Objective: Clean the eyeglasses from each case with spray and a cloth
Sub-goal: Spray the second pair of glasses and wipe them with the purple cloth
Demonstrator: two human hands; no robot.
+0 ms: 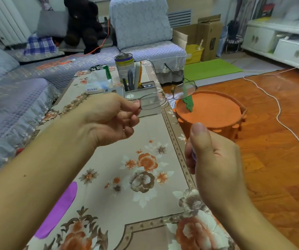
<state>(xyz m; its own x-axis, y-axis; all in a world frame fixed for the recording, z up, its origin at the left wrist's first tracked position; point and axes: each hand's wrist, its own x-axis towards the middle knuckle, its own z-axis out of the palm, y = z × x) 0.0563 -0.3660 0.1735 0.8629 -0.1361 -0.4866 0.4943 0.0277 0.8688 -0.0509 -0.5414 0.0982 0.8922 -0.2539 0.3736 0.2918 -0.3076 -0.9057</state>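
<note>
The thin dark wire-framed rectangular eyeglasses [168, 94] are pinched at the outer edge of one lens by the curled fingertips and thumb of the left hand [107, 118], so that both lenses stand out beyond the fingers, raised in the air above the floral-patterned tablecloth [145, 177]; the temples are unfolded and point away from the person. This hold at the frame's end appears chosen to keep the lens faces untouched and exposed for wetting. The right hand [215, 163] is closed round a small object of which only a sliver of purple [193, 156] shows between the fingers, judged to be the spray bottle; the thumb is raised upright over it, as if set on a pump head, though the nozzle itself cannot be seen. The glasses lie above and ahead of that thumb, apart from it, probably within the line of a spray. Beyond the left fingertips, a white plastic desk organiser with pens [141, 91] stands on the table, and beside the table an orange felt basket [210, 112] sits on the wooden floor. Near the left forearm a flat purple oblong piece [58, 210] rests on the cloth.
</note>
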